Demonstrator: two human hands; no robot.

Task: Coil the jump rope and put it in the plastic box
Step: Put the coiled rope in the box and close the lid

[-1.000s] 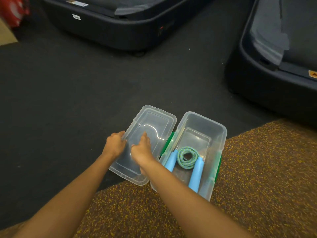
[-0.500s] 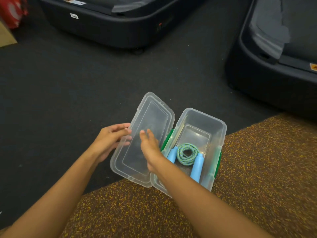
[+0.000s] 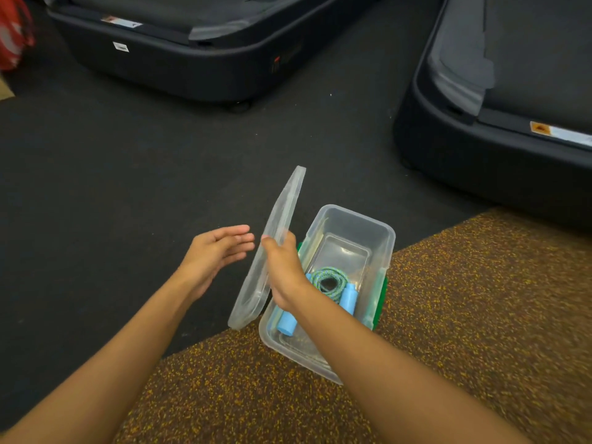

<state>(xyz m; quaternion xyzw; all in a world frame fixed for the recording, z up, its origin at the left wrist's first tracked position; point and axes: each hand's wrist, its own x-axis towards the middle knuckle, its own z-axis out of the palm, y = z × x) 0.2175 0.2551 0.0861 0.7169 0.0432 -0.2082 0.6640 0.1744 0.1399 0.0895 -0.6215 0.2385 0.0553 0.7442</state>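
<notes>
While one clear box (image 3: pixel 382 225) sits on the floor, one rope (image 3: pixel 330 280), coiled teal with two blue handles (image 3: pixel 347 298), lies inside. Right hand (image 3: pixel 283 270) grips one tilted lid (image 3: pixel 272 248); left hand (image 3: pixel 214 254) hangs open beside it.

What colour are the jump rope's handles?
Light blue handles, seen clearly in the head view inside the plastic box.

Dark grey floor (image 3: pixel 112 161) is filling the upper and left part of the view. Brown carpet with yellow flecks (image 3: pixel 464 331) is taking up the 4 to 6 o'clock area, its edge running diagonally. One black treadmill base (image 3: pixel 179 59) is sitting at 12 o'clock, carrying a small white label (image 3: pixel 120 46). A second treadmill base (image 3: pixel 499 149) is sitting at 2 o'clock. Something red, possibly a bag (image 3: pixel 14 33), is showing blurred at 10 o'clock.
</notes>
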